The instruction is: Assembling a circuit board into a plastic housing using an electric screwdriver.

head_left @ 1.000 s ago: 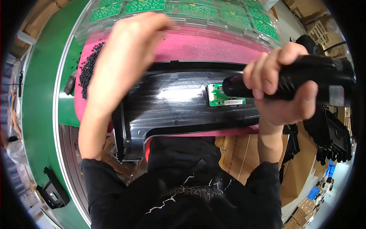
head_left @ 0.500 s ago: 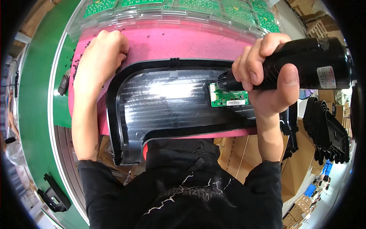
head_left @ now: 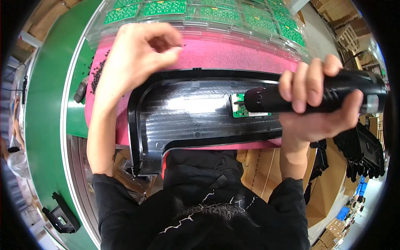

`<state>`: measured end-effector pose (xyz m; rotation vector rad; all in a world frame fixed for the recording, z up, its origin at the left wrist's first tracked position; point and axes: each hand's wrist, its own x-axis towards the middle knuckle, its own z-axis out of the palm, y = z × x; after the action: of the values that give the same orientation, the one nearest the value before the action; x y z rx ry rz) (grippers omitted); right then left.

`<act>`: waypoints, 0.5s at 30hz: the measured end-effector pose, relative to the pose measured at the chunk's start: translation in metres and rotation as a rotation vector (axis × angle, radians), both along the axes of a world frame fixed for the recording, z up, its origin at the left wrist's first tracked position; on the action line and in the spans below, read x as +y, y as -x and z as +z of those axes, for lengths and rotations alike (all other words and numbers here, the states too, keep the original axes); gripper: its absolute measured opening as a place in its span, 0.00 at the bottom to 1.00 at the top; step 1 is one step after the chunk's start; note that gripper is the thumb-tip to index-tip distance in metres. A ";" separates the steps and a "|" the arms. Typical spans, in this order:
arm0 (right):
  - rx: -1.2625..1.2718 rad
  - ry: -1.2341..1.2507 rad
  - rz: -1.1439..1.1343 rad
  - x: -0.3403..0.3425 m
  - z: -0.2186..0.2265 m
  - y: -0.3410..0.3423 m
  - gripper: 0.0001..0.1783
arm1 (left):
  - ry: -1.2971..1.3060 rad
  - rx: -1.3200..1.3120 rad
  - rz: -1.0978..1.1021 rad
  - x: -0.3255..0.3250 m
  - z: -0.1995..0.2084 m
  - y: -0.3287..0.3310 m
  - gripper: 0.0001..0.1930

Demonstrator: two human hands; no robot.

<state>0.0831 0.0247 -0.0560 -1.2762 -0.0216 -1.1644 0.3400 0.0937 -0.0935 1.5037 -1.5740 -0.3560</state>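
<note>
My right hand [head_left: 318, 93] is wrapped round a black electric screwdriver [head_left: 266, 99], held lying almost level. Its bit reaches over the left end of a small green circuit board [head_left: 240, 111]; whether it touches is unclear. The board sits inside a large black curved plastic panel [head_left: 175, 121], which lies hollow side up. Beyond the panel's far left corner, my left hand [head_left: 139, 52] is raised over the pink mat [head_left: 216, 54], somewhat blurred. Its thumb and forefinger are curled together in a pinch; anything between them is too small to make out.
Small dark screws [head_left: 97, 76] lie scattered at the mat's left edge, beside a dark lump [head_left: 80, 91]. Clear plastic trays of green circuit boards [head_left: 164, 7] line the far side. A black part [head_left: 61, 214] rests on the green surface [head_left: 43, 137]. Black panels [head_left: 360, 148] are stacked at right.
My left hand has lifted off the mat's left side and moved right. The screwdriver has tilted and shifted right, its bit now showing over the board's left end. The view has shifted slightly.
</note>
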 end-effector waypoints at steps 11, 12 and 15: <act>-0.147 0.015 0.023 0.026 0.009 -0.002 0.24 | -0.006 0.330 -0.660 0.002 -0.017 0.042 0.06; -0.156 0.053 0.028 0.025 0.009 -0.001 0.24 | -0.007 0.330 -0.662 0.002 -0.021 0.040 0.06; -0.168 0.101 -0.010 0.028 0.010 0.002 0.22 | 0.049 0.338 -0.613 0.003 -0.026 0.037 0.07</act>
<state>0.0809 0.0532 -0.0464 -1.2643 -0.2002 -1.2896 0.3033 0.0970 -0.1197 0.8352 -1.7157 -0.8617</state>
